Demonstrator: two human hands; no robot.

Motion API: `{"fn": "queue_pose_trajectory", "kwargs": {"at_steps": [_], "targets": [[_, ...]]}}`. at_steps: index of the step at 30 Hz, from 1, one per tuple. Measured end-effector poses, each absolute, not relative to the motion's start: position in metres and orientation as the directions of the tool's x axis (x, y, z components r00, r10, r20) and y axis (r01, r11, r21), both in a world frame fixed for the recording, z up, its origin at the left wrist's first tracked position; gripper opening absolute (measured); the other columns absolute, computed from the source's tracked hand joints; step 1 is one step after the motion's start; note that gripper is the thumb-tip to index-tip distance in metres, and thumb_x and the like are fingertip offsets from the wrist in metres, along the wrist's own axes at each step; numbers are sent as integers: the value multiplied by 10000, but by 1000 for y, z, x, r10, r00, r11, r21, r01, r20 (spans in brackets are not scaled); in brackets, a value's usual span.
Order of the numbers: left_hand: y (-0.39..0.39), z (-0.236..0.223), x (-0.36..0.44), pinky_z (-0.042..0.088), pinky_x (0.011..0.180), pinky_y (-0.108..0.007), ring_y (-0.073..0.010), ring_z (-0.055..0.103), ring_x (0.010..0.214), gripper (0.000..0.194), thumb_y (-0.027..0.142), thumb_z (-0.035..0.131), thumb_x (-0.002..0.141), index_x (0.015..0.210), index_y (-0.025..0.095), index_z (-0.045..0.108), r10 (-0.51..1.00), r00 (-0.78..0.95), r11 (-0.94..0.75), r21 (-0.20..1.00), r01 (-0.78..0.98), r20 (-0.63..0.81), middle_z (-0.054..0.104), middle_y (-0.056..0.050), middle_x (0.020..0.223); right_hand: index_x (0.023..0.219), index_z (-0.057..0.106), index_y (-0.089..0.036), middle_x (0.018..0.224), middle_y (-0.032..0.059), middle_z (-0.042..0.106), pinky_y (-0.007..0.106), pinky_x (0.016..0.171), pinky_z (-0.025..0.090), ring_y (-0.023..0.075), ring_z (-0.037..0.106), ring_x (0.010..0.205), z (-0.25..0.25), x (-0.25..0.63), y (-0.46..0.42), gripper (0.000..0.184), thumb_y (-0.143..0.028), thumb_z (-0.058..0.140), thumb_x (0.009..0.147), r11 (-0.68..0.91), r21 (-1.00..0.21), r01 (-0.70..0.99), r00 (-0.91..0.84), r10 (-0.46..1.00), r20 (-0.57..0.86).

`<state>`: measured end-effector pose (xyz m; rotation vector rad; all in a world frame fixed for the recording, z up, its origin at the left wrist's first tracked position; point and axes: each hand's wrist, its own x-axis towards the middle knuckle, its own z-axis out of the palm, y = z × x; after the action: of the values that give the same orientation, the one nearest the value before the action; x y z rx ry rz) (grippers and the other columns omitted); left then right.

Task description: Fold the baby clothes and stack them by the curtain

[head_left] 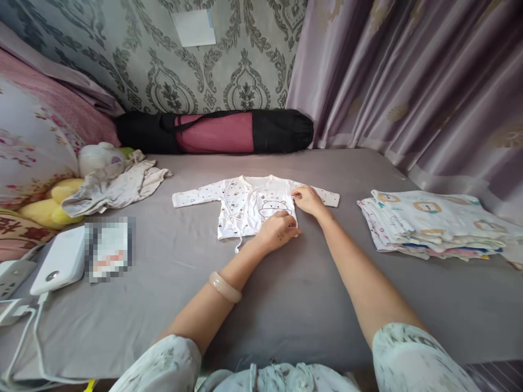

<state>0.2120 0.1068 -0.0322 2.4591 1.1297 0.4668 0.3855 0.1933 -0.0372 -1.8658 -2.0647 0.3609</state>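
Observation:
A small white baby shirt (pixel 239 204) lies spread flat, front up, with both sleeves stretched out sideways. Small prints cover its left part, and a cartoon animal outline marks the right part. Thin ties hang down its front. My left hand (pixel 278 231), below a pale bangle (pixel 225 287) on the wrist, has its fingers closed at the shirt's lower right side edge. Higher up, where the right sleeve joins the body, my right hand (pixel 309 201) pinches the fabric. My left hand covers part of the cartoon print.
Folded cloths (pixel 433 223) are stacked at the right. On the left lie a crumpled garment (pixel 118 182), plush toys (pixel 53 204), a white power bank (pixel 61 258) with cables and a blurred packet (pixel 109 249). A black and pink rolled bag (pixel 214 132) lies along the wall.

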Motion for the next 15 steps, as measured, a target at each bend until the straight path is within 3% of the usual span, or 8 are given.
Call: {"fn": "queue_pose_trajectory", "kwargs": {"at_steps": [3,5,8,11,15], "targets": [[100,-39,214,487,816,-310,-216,580,955,280,444,666,832,954,196,618,749,647,-627,472,620,144,595,-70,1012,1083,701,-175,1163,93,643,295,945,410,210,558,1072,-37,389,191,334,-99,524,810,211,-334,919,-200,977,69],[97,-41,215,486,826,-321,-222,573,965,244,400,671,836,963,204,602,752,644,-632,429,646,138,598,-67,1014,1090,684,-168,1171,99,632,309,954,398,216,537,1083,-36,389,189,302,-121,511,847,256,-292,921,-242,967,82],[94,-40,216,486,842,-329,-225,570,990,128,320,596,888,950,208,594,764,635,-631,347,694,119,608,-73,1017,1089,665,-164,1166,109,613,318,940,391,221,501,1097,-33,390,185,283,-138,436,924,328,-204,922,-314,944,99],[93,-38,219,484,855,-340,-230,576,996,179,299,464,957,936,187,602,760,638,-644,274,715,121,619,-97,1007,1136,633,-156,1167,120,583,313,921,383,217,478,1084,-30,392,182,348,-63,371,927,419,-93,903,-415,908,66],[96,-37,217,478,848,-325,-216,600,963,278,277,360,1000,955,170,612,768,631,-629,314,711,111,639,-100,969,1181,608,-160,1192,124,556,314,905,382,220,462,1083,-27,396,180,357,-71,356,944,494,-14,869,-494,869,24]]}}
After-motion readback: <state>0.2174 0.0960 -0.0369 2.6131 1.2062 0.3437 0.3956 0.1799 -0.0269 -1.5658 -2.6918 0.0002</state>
